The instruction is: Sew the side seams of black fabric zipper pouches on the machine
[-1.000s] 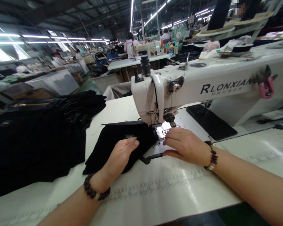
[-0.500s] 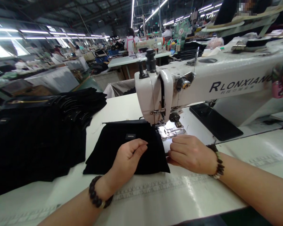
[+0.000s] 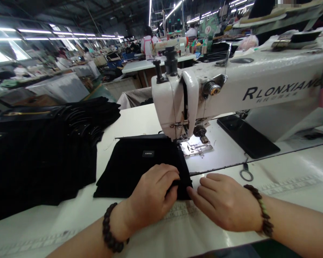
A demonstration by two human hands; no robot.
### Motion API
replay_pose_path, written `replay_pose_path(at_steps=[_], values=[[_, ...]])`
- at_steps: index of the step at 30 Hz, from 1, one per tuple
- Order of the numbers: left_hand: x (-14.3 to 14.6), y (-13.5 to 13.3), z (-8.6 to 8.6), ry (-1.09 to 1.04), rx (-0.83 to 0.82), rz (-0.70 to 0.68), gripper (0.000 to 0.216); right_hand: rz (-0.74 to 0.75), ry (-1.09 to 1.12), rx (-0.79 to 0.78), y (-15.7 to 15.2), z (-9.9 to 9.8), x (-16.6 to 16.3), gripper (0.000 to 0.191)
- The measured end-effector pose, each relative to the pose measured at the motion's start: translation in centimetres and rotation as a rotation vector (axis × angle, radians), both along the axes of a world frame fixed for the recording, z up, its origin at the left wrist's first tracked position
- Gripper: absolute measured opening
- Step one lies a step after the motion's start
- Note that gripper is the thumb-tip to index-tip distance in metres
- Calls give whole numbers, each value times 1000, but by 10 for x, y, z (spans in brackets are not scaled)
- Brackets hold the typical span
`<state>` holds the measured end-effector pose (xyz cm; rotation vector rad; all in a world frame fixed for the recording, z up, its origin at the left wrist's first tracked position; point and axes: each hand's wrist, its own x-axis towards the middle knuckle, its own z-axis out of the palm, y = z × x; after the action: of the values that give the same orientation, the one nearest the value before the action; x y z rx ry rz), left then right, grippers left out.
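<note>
A black fabric panel (image 3: 123, 168) with a small label (image 3: 148, 153) lies flat on the table, its right edge running under the presser foot (image 3: 197, 148) of the white sewing machine (image 3: 169, 104). My left hand (image 3: 153, 193) is closed on the panel near its lower right part, pinching up a fold between thumb and fingers. At the lower right corner, my right hand (image 3: 223, 200) has its fingers curled, with the index fingertip on the panel's edge; its thumb is hidden. Both wrists wear bead bracelets.
A thick stack of black pieces (image 3: 43, 154) with zippers lies to the left. Under the machine arm rests a black phone (image 3: 247, 138). A metal ring (image 3: 246, 174) lies near its lower end. Ruler markings (image 3: 174, 214) run along the table front. Other people work behind.
My left hand has moved right and down and now pinches the fabric. My right hand has come down toward me along the edge to the corner, uncovering the metal ring.
</note>
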<state>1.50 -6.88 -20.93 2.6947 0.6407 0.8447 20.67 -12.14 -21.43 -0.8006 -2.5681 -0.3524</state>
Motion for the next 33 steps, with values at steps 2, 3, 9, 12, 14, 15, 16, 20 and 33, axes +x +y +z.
replay_pose_path(at_steps=[2,3,9,12,14,15,16,20,33], values=[[0,-1,-1,9,-17,-32,18,3,15,7,0,2,2,23],[-1,-1,-1,-7,-37,-42,20,8,13,3,-1,2,3,23],[-7,12,7,-235,-308,306,14,61,-50,-17,-1,-2,4,21],[-8,17,8,-307,-447,409,12,12,-52,-77,4,-3,6,21],[-8,18,7,-317,-492,414,12,-92,-23,-145,9,-2,9,21],[-9,18,6,-317,-501,415,12,-152,-13,-175,12,-2,10,22],[-9,18,6,-314,-506,418,12,-204,-14,-199,14,-2,11,23],[-10,17,5,-303,-511,432,14,-306,-56,-264,22,-4,12,35],[-12,18,-1,-288,-519,471,17,-172,27,-301,25,-12,8,29]])
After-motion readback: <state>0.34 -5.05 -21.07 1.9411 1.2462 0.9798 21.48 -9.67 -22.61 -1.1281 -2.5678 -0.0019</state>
